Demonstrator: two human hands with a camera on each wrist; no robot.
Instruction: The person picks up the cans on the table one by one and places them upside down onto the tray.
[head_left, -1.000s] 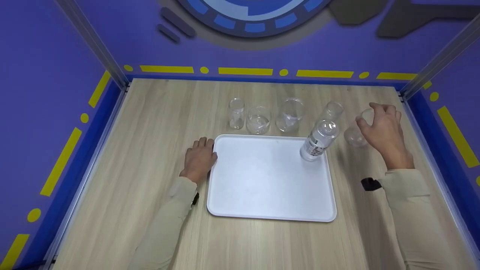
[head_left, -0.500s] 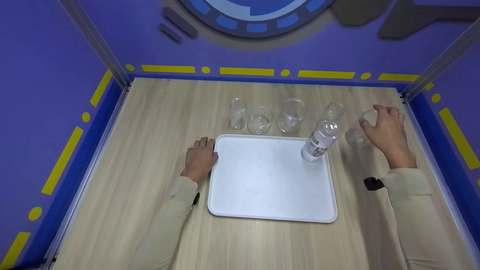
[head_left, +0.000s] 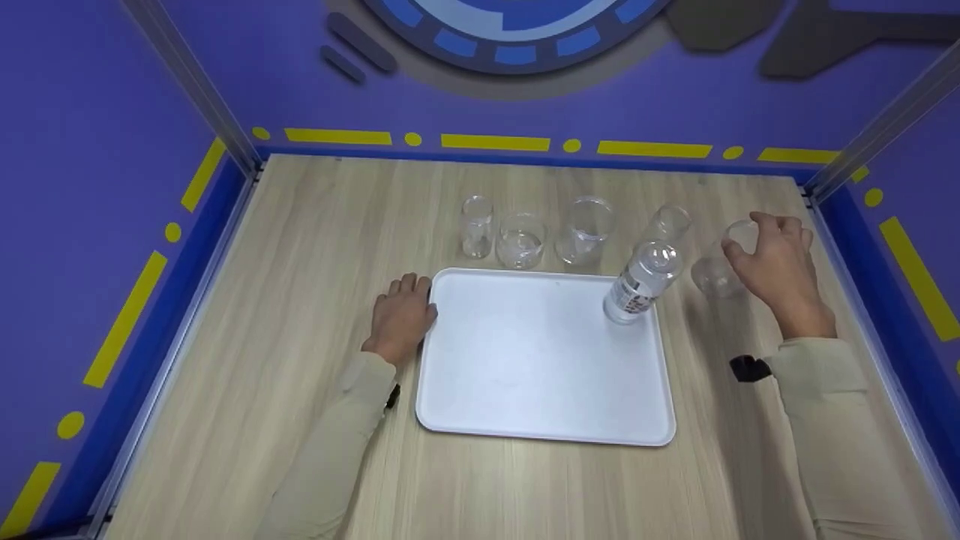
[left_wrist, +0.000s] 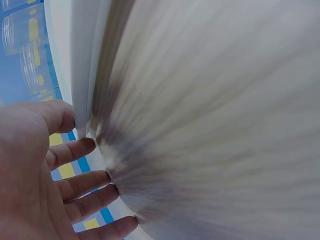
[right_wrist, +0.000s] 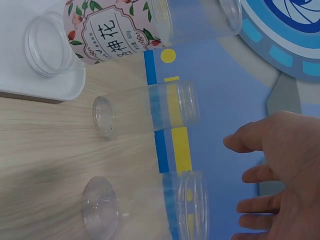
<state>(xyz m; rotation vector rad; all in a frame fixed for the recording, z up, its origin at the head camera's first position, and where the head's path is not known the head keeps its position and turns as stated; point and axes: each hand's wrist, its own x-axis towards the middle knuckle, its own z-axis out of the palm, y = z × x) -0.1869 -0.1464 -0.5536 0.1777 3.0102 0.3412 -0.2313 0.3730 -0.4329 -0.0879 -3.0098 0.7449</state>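
Head view: Placement and Support

The left hand (head_left: pixel 400 319) is resting at the left edge of the tray (head_left: pixel 544 360), its fingers (left_wrist: pixel 82 182) lying nearly straight, slightly apart and clamping nothing; this contact is probably steadying the tray. The right hand (head_left: pixel 780 266) is hovering at the mouth of the end jar (head_left: pixel 712 277), which is standing upright on the desk (head_left: pixel 322 225), right of the tray. Its thumb and fingers are spreading apart and holding nothing; the right wrist view is showing a gap above the rim. The spread is presumably suiting the jar's width. The labelled jar (head_left: pixel 641 285) is standing near the tray's far right corner, likely sparing the middle. Beyond the tray, the slim jar (head_left: pixel 478 229), squat jar (head_left: pixel 520 247), wide jar (head_left: pixel 585 232) and rear jar (head_left: pixel 670 223) are standing in a row, presumably for easy reach.
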